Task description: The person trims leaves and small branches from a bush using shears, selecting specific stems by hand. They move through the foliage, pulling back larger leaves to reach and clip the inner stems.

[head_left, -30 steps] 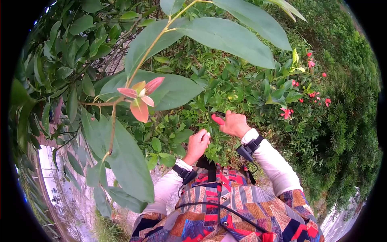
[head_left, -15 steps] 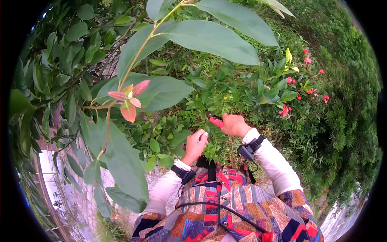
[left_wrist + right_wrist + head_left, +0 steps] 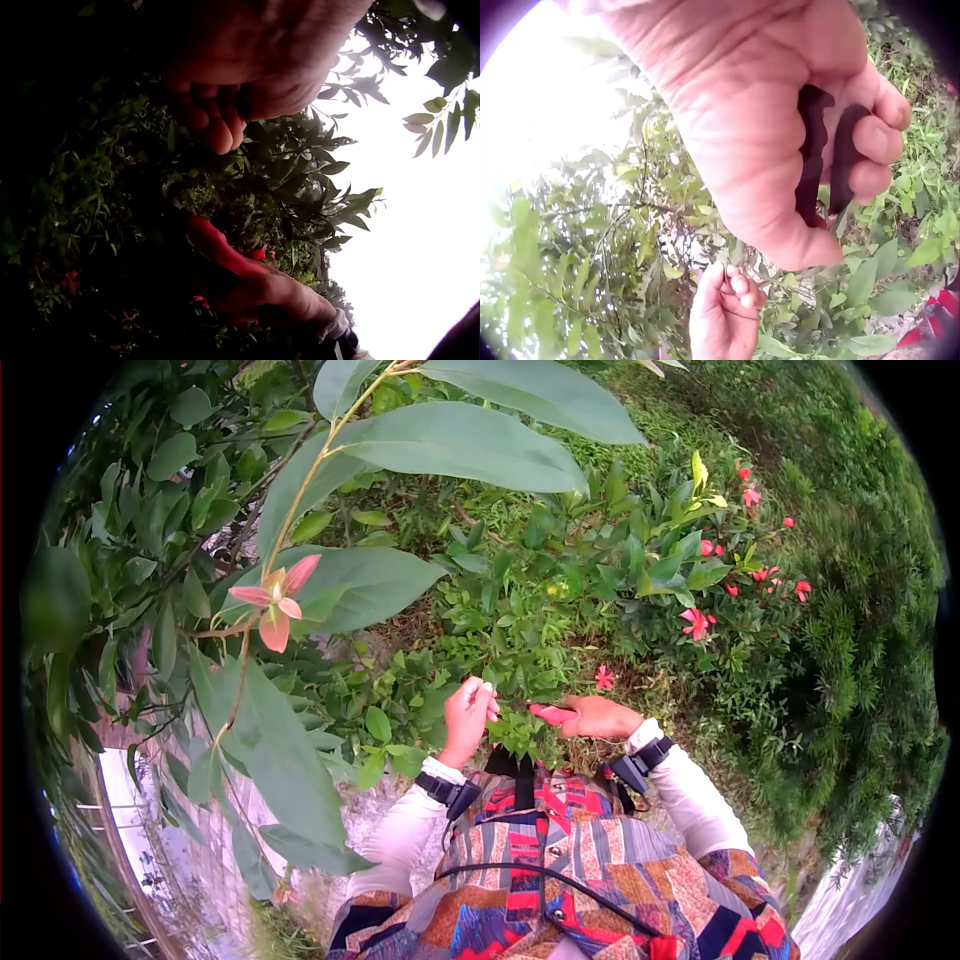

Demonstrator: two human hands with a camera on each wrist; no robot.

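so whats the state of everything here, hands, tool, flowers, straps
left hand: fingers curled, unclear if pinching anything
right hand: fingers curled round the red-handled tool
red-handled tool: handles apart, blades unclear
red flowers: some with petals spread open
wrist straps: fastened round the sleeves

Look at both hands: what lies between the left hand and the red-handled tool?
Green leaves show between the left hand and the red-handled tool in the head view.

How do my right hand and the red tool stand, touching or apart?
Touching. The right wrist view shows the right hand with fingers curled round the red tool.
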